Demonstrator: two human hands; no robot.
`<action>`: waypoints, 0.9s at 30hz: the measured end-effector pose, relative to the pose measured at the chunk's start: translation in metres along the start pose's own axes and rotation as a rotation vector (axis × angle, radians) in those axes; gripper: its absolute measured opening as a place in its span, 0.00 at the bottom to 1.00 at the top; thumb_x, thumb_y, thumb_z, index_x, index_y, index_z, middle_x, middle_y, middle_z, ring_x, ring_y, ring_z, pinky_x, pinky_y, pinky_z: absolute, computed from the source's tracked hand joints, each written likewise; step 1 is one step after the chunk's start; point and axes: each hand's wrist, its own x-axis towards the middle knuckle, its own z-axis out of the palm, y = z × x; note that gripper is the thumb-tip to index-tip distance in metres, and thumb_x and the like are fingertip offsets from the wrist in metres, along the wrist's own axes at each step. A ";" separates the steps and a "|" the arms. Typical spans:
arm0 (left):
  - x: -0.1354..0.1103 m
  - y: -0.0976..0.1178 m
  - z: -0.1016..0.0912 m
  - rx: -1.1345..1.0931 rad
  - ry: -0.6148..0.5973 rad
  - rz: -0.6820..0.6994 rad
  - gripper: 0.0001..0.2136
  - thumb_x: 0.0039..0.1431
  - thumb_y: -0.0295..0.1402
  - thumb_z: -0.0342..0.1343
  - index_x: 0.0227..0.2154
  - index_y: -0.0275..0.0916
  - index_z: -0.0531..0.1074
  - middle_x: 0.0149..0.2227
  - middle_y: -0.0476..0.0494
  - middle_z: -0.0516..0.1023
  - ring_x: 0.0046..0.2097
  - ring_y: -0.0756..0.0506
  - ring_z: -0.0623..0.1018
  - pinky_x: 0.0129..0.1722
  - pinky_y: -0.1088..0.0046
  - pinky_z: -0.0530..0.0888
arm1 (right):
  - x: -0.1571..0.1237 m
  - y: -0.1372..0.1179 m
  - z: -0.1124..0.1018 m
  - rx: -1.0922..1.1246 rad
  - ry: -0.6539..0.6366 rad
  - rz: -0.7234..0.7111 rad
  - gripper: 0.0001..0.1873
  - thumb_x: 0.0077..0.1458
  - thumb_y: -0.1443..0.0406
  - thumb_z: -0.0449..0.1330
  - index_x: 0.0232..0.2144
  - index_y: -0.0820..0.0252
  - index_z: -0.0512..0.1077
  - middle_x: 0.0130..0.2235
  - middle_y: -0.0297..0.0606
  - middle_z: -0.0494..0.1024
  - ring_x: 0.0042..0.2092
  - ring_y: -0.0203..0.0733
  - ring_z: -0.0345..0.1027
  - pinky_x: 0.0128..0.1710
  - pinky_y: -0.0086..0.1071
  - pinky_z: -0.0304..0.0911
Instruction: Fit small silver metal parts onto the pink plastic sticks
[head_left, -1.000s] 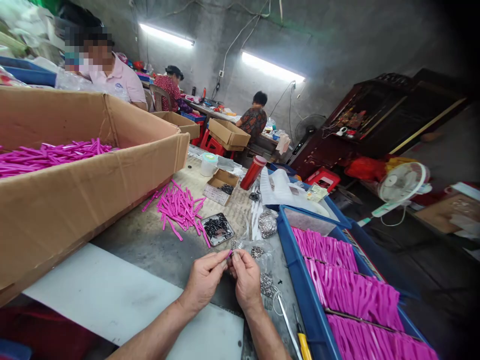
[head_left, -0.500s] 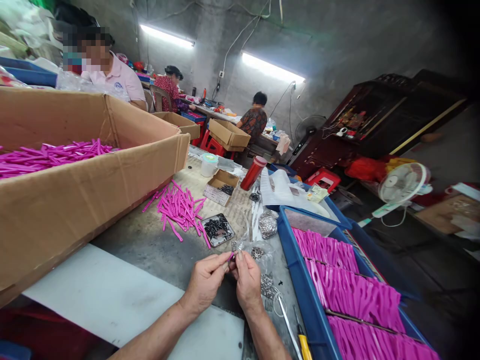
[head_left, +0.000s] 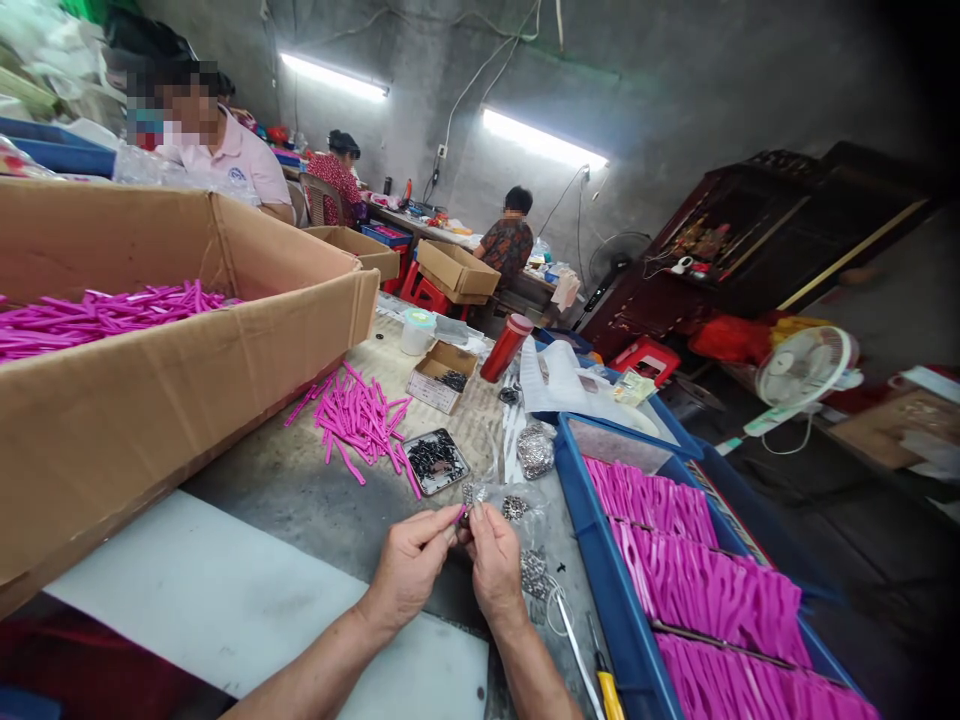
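My left hand (head_left: 411, 560) is closed in a pinch on a small magenta strip (head_left: 461, 514), of which only a bit shows between the fingertips. Right against it, my right hand (head_left: 493, 562) is also pinched shut, its fingertips meeting the strip's end; whatever else it grips is too small to make out. Just beyond the hands lies a metal tray (head_left: 435, 460) of small black parts. A pile of magenta strips (head_left: 360, 415) rests to its left. Small metal pieces (head_left: 514, 507) lie on clear plastic close to my right fingers, with more metal pieces (head_left: 535, 572) beside that hand.
A large cardboard box (head_left: 180, 370) of magenta strips fills the left. On the right, a blue bin (head_left: 600, 560) holds rows of magenta pieces. A yellow-handled screwdriver (head_left: 609, 690) and tweezers-like metal tool (head_left: 577, 650) lie near my right forearm. A red cylinder (head_left: 506, 348) stands farther back. Several people sit beyond.
My hands stay almost in place, still pinched together around the small strip. In the background, the person in pink and the one in red have shifted slightly.
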 end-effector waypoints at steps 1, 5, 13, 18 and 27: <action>0.000 0.000 0.000 -0.007 0.001 -0.004 0.13 0.49 0.29 0.49 0.37 0.34 0.73 0.23 0.47 0.67 0.18 0.55 0.61 0.14 0.81 0.60 | 0.000 0.000 0.000 0.009 -0.003 -0.003 0.16 0.50 0.55 0.50 0.19 0.60 0.59 0.19 0.28 0.57 0.21 0.31 0.50 0.19 0.25 0.50; 0.000 -0.001 0.000 -0.011 -0.002 0.001 0.13 0.49 0.28 0.48 0.38 0.34 0.73 0.22 0.48 0.65 0.18 0.55 0.61 0.15 0.81 0.60 | 0.000 -0.002 0.000 -0.022 0.001 -0.024 0.11 0.47 0.59 0.54 0.23 0.61 0.62 0.21 0.29 0.61 0.23 0.32 0.53 0.22 0.25 0.53; 0.000 -0.001 0.000 0.035 -0.006 0.027 0.14 0.50 0.29 0.48 0.38 0.34 0.73 0.24 0.46 0.68 0.19 0.55 0.62 0.15 0.81 0.62 | 0.000 -0.004 0.002 -0.073 -0.024 -0.069 0.12 0.50 0.60 0.52 0.19 0.61 0.61 0.19 0.27 0.58 0.22 0.32 0.51 0.21 0.25 0.51; 0.001 -0.003 0.001 -0.043 0.003 -0.036 0.14 0.49 0.29 0.48 0.37 0.33 0.73 0.25 0.45 0.69 0.17 0.56 0.61 0.14 0.81 0.60 | -0.001 0.003 -0.001 -0.024 -0.037 -0.029 0.14 0.51 0.57 0.49 0.21 0.61 0.60 0.20 0.28 0.59 0.22 0.32 0.51 0.20 0.25 0.51; 0.001 0.000 -0.001 0.069 -0.035 0.034 0.14 0.50 0.29 0.48 0.39 0.35 0.72 0.23 0.47 0.68 0.19 0.54 0.64 0.17 0.80 0.64 | -0.001 -0.005 0.001 -0.175 -0.004 -0.115 0.13 0.50 0.59 0.51 0.20 0.61 0.61 0.19 0.28 0.59 0.22 0.32 0.52 0.22 0.25 0.51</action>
